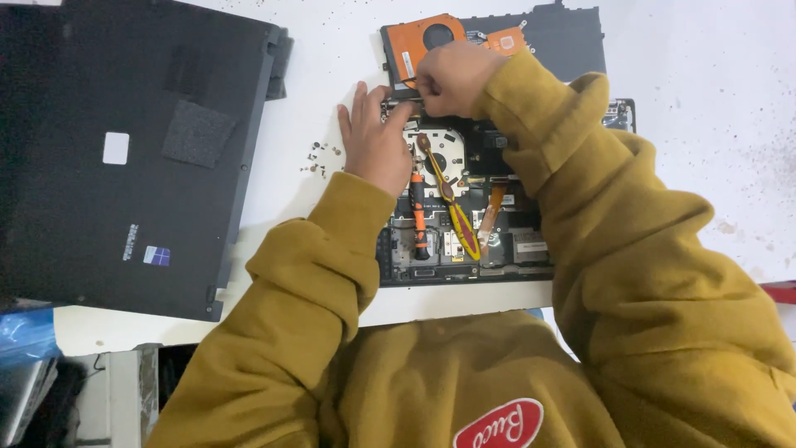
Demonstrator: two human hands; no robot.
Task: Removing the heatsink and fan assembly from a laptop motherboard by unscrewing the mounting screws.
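Note:
An opened laptop base point(464, 270) lies on the white table, its boards and parts bare. My left hand point(375, 137) rests flat on its upper left corner, fingers spread. My right hand point(452, 76) is closed at the top edge, pinching something small where an orange copper fan and heatsink piece point(431, 35) meets the base; what it pinches is hidden. Two screwdrivers lie across the open base: one with an orange and black handle point(419, 217), one with a yellow and red handle point(460, 222). Both arms wear mustard sleeves.
A dark laptop bottom cover point(124, 149) lies at the left with foam pads on it. Several tiny screws point(319, 158) sit loose on the table beside my left hand. A dark panel point(568, 37) lies at the top. A red object point(779, 290) shows at the right edge.

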